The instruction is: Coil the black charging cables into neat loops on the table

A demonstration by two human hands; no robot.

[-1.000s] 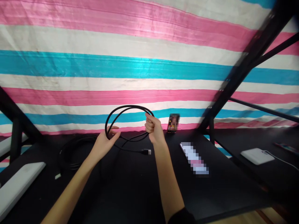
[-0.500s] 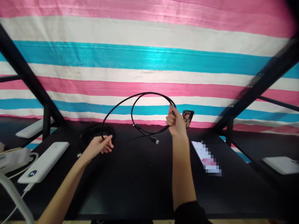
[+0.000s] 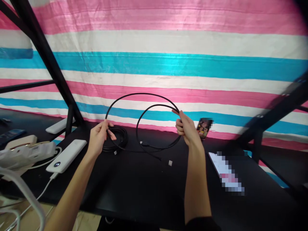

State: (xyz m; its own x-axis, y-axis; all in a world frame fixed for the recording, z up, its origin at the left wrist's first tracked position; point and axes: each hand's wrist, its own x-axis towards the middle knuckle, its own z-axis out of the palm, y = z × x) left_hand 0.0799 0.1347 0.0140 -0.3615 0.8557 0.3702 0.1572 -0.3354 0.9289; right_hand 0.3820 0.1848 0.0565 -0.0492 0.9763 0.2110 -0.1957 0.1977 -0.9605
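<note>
A thin black cable (image 3: 141,93) arches in loops between my hands above the dark table. My left hand (image 3: 98,138) pinches it between thumb and forefinger, other fingers loosely spread. Closed round the gathered strands of the same cable is my right hand (image 3: 187,128). Below the loops show a black plug (image 3: 144,144) and a pale metal connector tip (image 3: 170,163). Behind my left hand a coil of black cable (image 3: 121,136) lies on the table, partly hidden by the fingers, with a small light connector (image 3: 115,153) at its front.
On the left lie a white power bank (image 3: 68,155) with a white lead and a white power strip (image 3: 36,152). A phone (image 3: 225,171) lies at the right, and a picture-backed item (image 3: 204,129) leans near the back. Black metal bars (image 3: 51,69) frame both sides before a striped sheet (image 3: 154,41).
My left hand has risen off the coil, drawing the cable into a wider loop. The right hand keeps its hold. The view has shifted slightly left.
</note>
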